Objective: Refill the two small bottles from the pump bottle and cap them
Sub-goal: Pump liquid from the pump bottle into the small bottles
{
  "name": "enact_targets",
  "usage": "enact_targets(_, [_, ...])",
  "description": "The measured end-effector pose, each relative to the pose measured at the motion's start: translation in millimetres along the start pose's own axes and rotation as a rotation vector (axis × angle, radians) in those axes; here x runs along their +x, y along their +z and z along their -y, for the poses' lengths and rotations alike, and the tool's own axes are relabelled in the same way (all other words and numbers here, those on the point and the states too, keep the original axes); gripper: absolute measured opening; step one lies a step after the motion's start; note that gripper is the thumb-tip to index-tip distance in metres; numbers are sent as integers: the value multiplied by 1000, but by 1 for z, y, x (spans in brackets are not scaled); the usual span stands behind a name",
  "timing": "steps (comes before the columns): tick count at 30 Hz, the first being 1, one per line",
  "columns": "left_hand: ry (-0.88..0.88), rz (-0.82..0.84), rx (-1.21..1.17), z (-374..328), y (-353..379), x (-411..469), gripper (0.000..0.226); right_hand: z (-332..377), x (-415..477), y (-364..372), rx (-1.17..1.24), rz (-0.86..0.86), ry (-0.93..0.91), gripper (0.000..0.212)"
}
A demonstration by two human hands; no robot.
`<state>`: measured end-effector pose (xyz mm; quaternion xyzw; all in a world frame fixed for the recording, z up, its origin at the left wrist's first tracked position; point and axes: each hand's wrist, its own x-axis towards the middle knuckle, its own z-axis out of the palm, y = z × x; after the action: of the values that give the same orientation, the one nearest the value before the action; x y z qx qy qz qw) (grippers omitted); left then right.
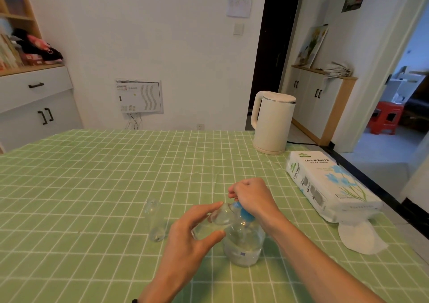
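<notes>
A clear pump bottle [245, 242] with a blue pump head stands on the green checked tablecloth [92, 186], partly filled with clear liquid. My right hand [251, 197] sits curled on top of the blue pump head. My left hand [192, 237] holds a small clear bottle [219, 218] tilted, its mouth up against the pump's nozzle. A second small clear bottle [155, 221] stands upright and uncapped on the cloth, a little to the left of my left hand. No caps are visible.
A cream electric kettle [271, 121] stands at the table's far right. A tissue paper pack [325, 184] lies along the right edge, with a loose white tissue [359, 237] in front of it. Cabinets line the walls behind.
</notes>
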<state>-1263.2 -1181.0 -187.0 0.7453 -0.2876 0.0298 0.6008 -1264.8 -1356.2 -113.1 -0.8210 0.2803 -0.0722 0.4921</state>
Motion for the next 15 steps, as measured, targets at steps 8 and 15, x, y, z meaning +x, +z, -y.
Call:
enact_targets(8, [23,3,-9,-2,-2,3,54,3,4,1,1,0,-3,26])
enact_targets(15, [2,-1,-20,5,1,2,55,-5,4,3,-19,-7,-15,34])
